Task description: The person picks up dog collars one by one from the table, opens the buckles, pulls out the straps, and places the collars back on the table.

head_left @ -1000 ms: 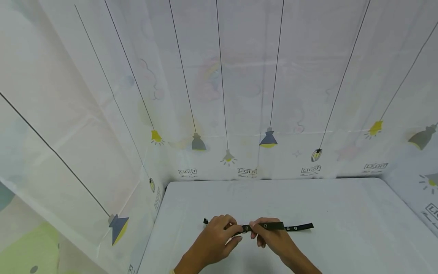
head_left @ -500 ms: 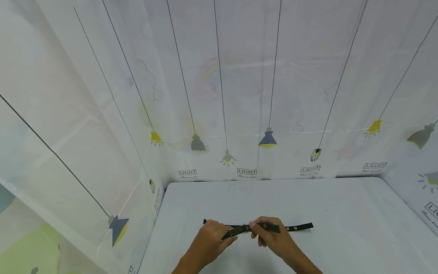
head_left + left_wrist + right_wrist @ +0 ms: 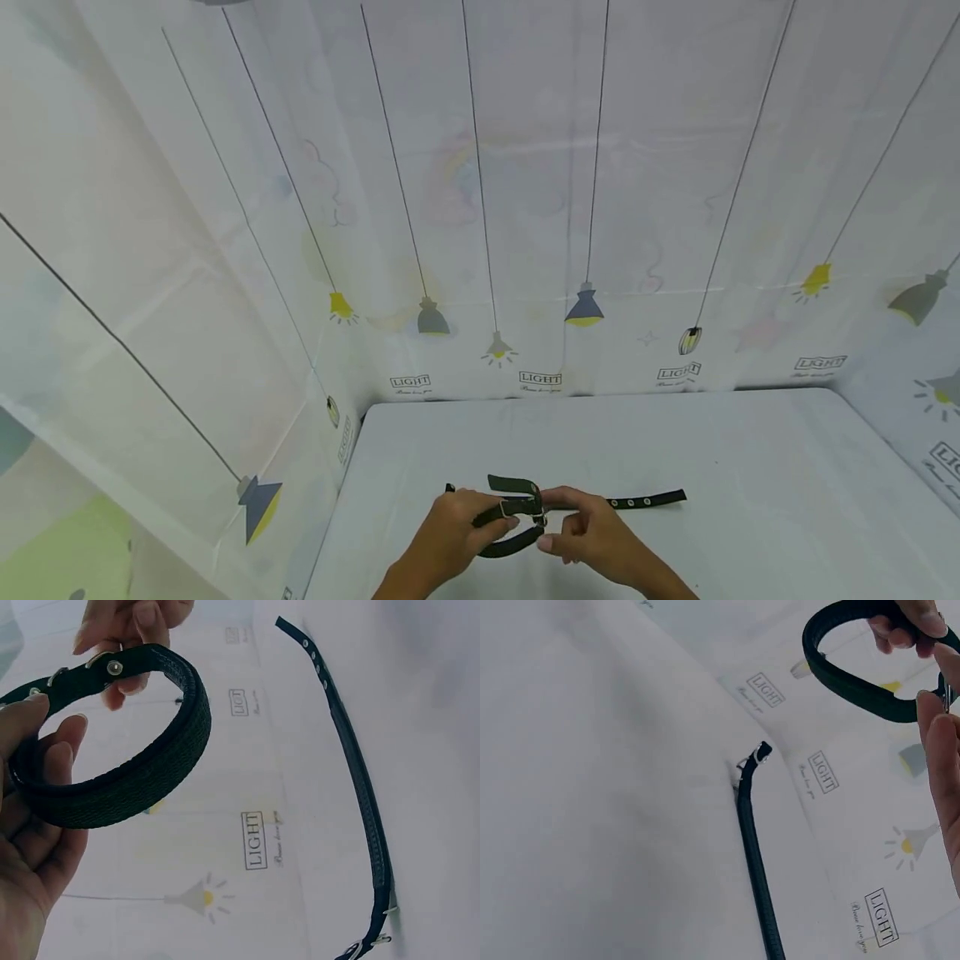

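A dark collar is bent into a loop between the two hands, above the white table. My left hand grips it near its metal buckle, thumb on top of the strap. On the loop's other side, my right hand has its thumb and index finger around the strap by the metal ring. The strap's loose end points back leftward over the loop. In the left wrist view, the collar shows a woven outer face and a row of eyelets.
A second dark collar lies stretched out on the table behind the hands; its eyelet end is to the right. The left wrist view shows its buckle. Behind the table hangs a white curtain printed with lamps.
The held collar has gone from a flatter strap to a rounded loop. Its loose end has swung from the right over to the left, and the right hand's fingers have spread around the ring.
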A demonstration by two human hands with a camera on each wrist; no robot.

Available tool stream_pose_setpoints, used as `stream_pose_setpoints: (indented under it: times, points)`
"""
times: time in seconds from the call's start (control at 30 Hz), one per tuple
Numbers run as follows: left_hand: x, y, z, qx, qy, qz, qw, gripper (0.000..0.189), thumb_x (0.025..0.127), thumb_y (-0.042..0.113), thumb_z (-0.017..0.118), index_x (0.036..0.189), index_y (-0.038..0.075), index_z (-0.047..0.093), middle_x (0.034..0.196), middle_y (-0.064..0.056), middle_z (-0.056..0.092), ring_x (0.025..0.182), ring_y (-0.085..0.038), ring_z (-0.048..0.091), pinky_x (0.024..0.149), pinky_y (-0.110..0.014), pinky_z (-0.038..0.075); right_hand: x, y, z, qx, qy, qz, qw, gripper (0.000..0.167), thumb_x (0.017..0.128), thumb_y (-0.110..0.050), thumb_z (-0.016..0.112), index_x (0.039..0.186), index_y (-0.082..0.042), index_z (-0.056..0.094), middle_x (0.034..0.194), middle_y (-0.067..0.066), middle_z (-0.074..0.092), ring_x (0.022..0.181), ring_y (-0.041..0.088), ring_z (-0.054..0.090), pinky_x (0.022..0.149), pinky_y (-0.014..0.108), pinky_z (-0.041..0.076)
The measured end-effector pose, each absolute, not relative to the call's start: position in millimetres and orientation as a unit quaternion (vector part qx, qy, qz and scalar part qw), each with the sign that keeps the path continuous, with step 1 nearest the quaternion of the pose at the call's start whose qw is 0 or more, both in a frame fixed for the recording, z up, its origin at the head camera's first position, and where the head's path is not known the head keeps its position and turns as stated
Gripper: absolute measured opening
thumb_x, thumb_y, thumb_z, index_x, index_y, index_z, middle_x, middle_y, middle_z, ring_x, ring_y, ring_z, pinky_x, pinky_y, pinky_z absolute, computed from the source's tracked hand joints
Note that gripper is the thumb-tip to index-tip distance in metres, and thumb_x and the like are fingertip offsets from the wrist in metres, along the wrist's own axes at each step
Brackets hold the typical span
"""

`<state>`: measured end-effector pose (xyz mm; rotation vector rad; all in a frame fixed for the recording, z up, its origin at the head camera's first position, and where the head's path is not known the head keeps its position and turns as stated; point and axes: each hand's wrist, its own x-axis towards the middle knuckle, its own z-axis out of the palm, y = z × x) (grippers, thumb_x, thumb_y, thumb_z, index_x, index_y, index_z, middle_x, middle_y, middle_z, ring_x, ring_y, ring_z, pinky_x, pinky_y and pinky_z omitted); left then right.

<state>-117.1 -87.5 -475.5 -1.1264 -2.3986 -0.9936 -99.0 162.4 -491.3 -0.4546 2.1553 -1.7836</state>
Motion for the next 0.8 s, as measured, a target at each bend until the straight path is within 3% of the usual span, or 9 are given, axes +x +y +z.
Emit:
stream_pose_setpoints:
  times: [0.07, 0.27, 0.4, 0.67, 0.8]
  points:
    - [-116.8, -87.8, -473.8, -0.387, -0.838, -0.356, 0.147, 0.02, 0.093, 0.031, 0.072, 0.093, 0.012, 0.078, 0.08, 0.008, 0.074, 0.07, 0.004, 0.06, 0.063, -0.007, 0.043, -98.6, 161.8, -494.9, -0.161, 0.751, -0.624, 0.146, 0.043, 0.092, -0.02, 0.074, 0.128, 0.002, 0.062, 0.112, 0.015, 0.067, 0.063, 0.01, 0.063, 0.056, 0.03, 0.055]
    - [-116.3, -90.3, -472.6, -0.385, -0.828, -0.385, 0.132, 0.023, 0.095, 0.032, 0.07, 0.102, 0.011, 0.078, 0.093, 0.006, 0.077, 0.085, -0.003, 0.07, 0.073, -0.014, 0.052, -96.7, 162.3, -499.8, -0.188, 0.75, -0.623, 0.116, 0.034, 0.09, -0.018, 0.075, 0.117, 0.001, 0.069, 0.104, 0.014, 0.07, 0.076, 0.011, 0.07, 0.062, 0.033, 0.059]
    - [-115.0, -95.9, -473.9, -0.382, -0.811, -0.424, 0.125, 0.019, 0.094, 0.027, 0.071, 0.106, 0.013, 0.078, 0.094, 0.006, 0.077, 0.084, -0.001, 0.069, 0.071, -0.016, 0.053, -94.2, 166.0, -501.3, -0.212, 0.753, -0.612, 0.118, 0.024, 0.092, -0.018, 0.074, 0.111, -0.003, 0.07, 0.101, 0.01, 0.07, 0.075, 0.01, 0.07, 0.063, 0.033, 0.059]
    - [-114.3, -100.2, -470.6, -0.35, -0.808, -0.462, 0.105, 0.015, 0.093, 0.028, 0.073, 0.096, 0.014, 0.078, 0.083, 0.008, 0.075, 0.071, 0.004, 0.058, 0.064, -0.018, 0.051, -91.4, 171.4, -508.8, -0.19, 0.736, -0.629, 0.164, 0.022, 0.096, -0.019, 0.068, 0.11, -0.003, 0.067, 0.11, 0.021, 0.065, 0.079, 0.013, 0.069, 0.067, 0.036, 0.06]
    - [-113.4, -103.3, -467.4, -0.339, -0.808, -0.47, 0.106, 0.013, 0.094, 0.027, 0.072, 0.095, 0.015, 0.078, 0.087, 0.007, 0.076, 0.075, 0.002, 0.063, 0.066, -0.02, 0.053, -91.3, 173.5, -515.6, -0.181, 0.731, -0.631, 0.188, 0.02, 0.097, -0.017, 0.067, 0.11, -0.002, 0.065, 0.109, 0.017, 0.067, 0.08, 0.015, 0.069, 0.067, 0.035, 0.059]
